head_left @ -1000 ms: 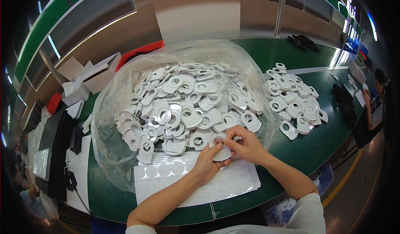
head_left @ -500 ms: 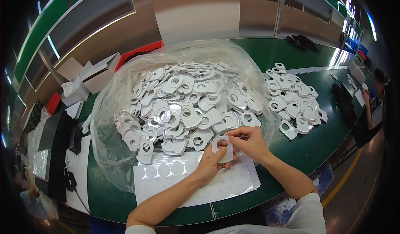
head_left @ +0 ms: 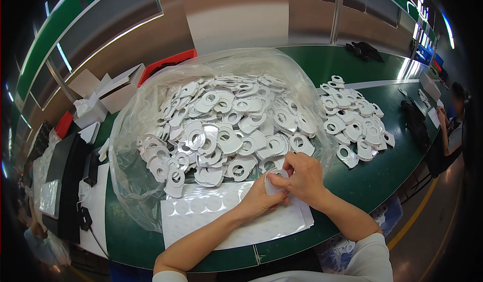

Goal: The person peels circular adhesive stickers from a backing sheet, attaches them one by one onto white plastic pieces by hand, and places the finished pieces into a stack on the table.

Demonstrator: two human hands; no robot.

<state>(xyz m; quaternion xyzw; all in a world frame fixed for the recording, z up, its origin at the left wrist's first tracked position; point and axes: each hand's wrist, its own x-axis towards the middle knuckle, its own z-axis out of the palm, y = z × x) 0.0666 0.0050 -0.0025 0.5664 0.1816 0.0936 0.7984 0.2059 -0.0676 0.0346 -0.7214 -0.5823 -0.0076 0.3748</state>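
Over the front of the green table, my left hand (head_left: pixel 257 201) is closed around a white plastic part with a round hole (head_left: pixel 270 187). Curled over the upper right of that part, my right hand (head_left: pixel 305 179) presses its thumb against the ring, and the fingers cover much of it. Beneath my hands lies a white sheet with a row of round stickers (head_left: pixel 197 205). Just beyond them, a large heap of similar white parts (head_left: pixel 229 144) spills from a clear plastic bag (head_left: pixel 132 191).
A smaller pile of white parts (head_left: pixel 359 126) lies to the right on the green table (head_left: pixel 322 221). Boxes (head_left: pixel 121 88), a red tray (head_left: pixel 166 65) and a black device (head_left: pixel 65 181) stand at the left. Another person (head_left: pixel 453 126) sits at the far right.
My right hand has rolled inward over the part, its thumb now on the ring. The part has tilted and is more hidden between my hands.
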